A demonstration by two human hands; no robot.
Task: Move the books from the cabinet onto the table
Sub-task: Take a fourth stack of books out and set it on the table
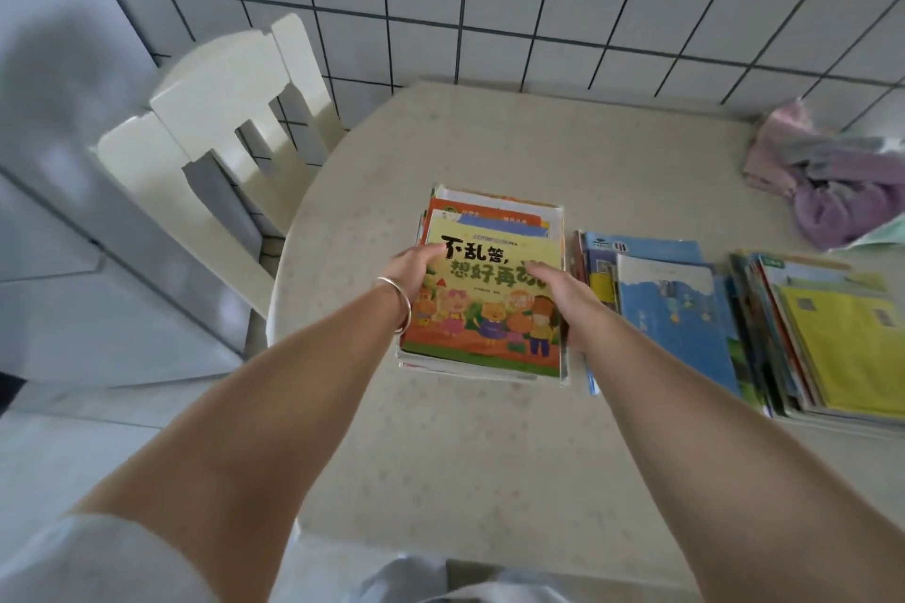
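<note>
A stack of picture books (489, 309) lies on the beige table (465, 455); its top cover is yellow and orange with cartoon animals. My left hand (411, 272) grips the stack's left edge, thumb on the cover. My right hand (563, 299) holds the right edge, thumb over the cover too. Right of this stack lies a second pile with a blue cover (671, 313) on top. Further right sits a third pile with a yellow cover (842, 348). The cabinet is out of view.
A cream wooden chair (220, 152) stands at the table's left side. A lilac and pink cloth bundle (832, 181) lies at the table's back right. A white tiled wall (538, 0) runs behind the table.
</note>
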